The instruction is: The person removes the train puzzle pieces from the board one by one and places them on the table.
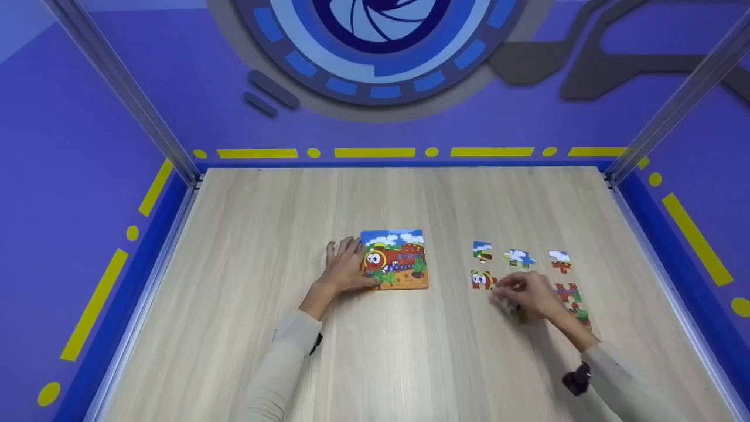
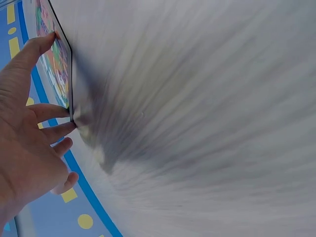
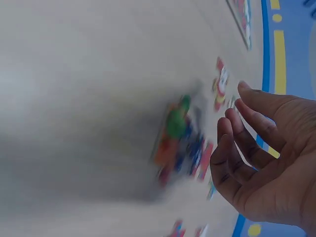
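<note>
Nearest to us in the head view are our two forearms in pale sleeves, reaching forward over the wooden table (image 1: 375, 363). Our left hand (image 1: 345, 266) lies flat with fingers straight and spread, resting against the left edge of the train picture board (image 1: 398, 259); the left wrist view shows the fingertips (image 2: 58, 132) touching that board's edge, the thumb at its far corner, nothing gripped. Our right hand (image 1: 530, 295) hovers low over the loose puzzle pieces, fingers loosely curved and slightly apart. In the right wrist view the fingers (image 3: 247, 143) are bent but hold nothing, with a blurred green and orange piece (image 3: 173, 138) lying just beside them on the table.

We count one picture board, left of centre. To its right, well apart from it, lie the loose pieces: three in the far row, namely a sky-and-grass piece (image 1: 482, 251), a cloud piece (image 1: 519, 257) and a cloud-and-red piece (image 1: 560, 261); then the face piece (image 1: 481, 279) just left of our right hand. More pieces sit partly hidden under and behind that hand, so we cannot tell their full number.
</note>
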`<action>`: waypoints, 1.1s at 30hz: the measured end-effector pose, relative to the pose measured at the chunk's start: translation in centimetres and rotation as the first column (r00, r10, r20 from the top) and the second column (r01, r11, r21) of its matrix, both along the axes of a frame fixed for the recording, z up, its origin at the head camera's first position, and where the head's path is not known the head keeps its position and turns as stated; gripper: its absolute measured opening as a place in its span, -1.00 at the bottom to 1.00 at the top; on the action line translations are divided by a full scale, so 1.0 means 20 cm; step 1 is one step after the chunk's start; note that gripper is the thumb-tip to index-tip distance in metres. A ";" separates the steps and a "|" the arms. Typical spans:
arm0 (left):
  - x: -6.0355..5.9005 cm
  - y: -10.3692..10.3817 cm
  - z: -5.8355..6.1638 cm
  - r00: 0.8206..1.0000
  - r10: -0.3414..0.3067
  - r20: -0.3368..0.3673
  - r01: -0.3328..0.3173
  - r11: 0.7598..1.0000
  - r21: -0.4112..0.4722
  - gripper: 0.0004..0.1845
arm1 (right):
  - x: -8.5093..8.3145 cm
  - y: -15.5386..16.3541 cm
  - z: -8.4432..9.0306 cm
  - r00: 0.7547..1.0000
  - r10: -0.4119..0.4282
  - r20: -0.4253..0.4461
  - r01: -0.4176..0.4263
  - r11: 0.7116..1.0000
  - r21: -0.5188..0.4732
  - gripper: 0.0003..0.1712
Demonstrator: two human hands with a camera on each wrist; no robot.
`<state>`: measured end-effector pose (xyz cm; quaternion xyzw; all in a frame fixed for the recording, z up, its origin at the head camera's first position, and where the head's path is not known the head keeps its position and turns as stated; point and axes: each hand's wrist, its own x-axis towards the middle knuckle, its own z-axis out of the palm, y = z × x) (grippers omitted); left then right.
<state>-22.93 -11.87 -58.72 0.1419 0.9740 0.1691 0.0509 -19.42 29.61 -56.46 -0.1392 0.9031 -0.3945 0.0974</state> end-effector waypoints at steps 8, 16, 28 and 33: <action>-0.01 -0.01 0.00 0.999 -0.034 0.026 0.034 0.999 -0.022 0.15 | -0.13 -0.39 -0.04 0.993 0.105 -0.050 -0.107 0.994 -0.038 -0.82; -0.01 -0.02 -0.03 0.998 -0.061 -0.011 0.060 0.998 -0.030 0.15 | -0.22 -0.76 -0.08 0.982 0.185 -0.038 -0.188 0.978 -0.095 -0.78; -0.01 -0.03 -0.03 0.991 -0.099 -0.088 0.098 0.995 -0.018 0.12 | -0.25 -1.07 -0.19 0.980 0.144 -0.140 -0.152 0.987 -0.045 -0.74; -0.02 -0.10 0.00 0.993 -0.115 -0.029 0.115 0.993 -0.008 0.10 | -0.26 -1.10 -0.19 0.978 0.150 -0.146 -0.156 0.987 -0.027 -0.78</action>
